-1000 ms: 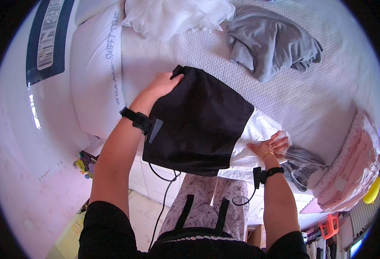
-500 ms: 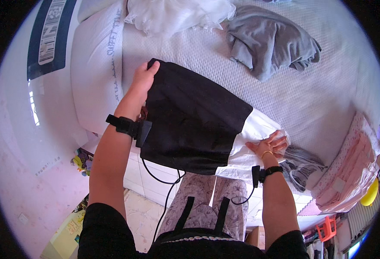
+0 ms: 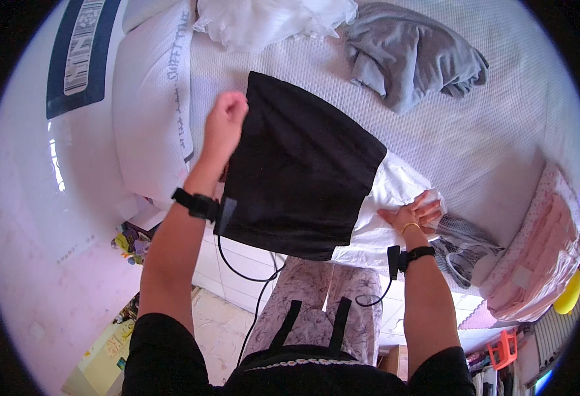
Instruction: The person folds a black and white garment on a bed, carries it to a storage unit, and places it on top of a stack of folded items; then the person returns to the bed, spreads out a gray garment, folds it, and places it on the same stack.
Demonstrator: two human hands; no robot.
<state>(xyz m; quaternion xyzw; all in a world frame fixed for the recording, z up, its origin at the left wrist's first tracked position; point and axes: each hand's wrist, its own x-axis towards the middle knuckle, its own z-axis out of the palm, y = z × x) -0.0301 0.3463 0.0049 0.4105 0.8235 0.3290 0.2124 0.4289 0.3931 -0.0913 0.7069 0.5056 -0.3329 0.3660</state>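
Note:
A black garment with a white section point(image 3: 313, 171), shaped like a skirt or dress, lies spread along the near side of the bed. My left hand point(image 3: 225, 122) is at the black part's left edge, fingers curled in and slightly blurred, with no cloth seen in its grasp. My right hand point(image 3: 416, 214) presses flat on the white section, fingers spread. Black straps with small devices circle both wrists, and cables run from them.
A grey cloth point(image 3: 415, 56) and white ruffled fabric point(image 3: 270, 23) lie farther back on the quilted bed point(image 3: 290, 63). A pillow point(image 3: 151, 99) is at left. Grey mesh fabric point(image 3: 464, 247) and folded pink fabric point(image 3: 534, 251) lie at right.
My left hand has let go of the garment's far left corner and drawn slightly down. That corner now lies flatter and farther up the bed. My right hand stays on the white part.

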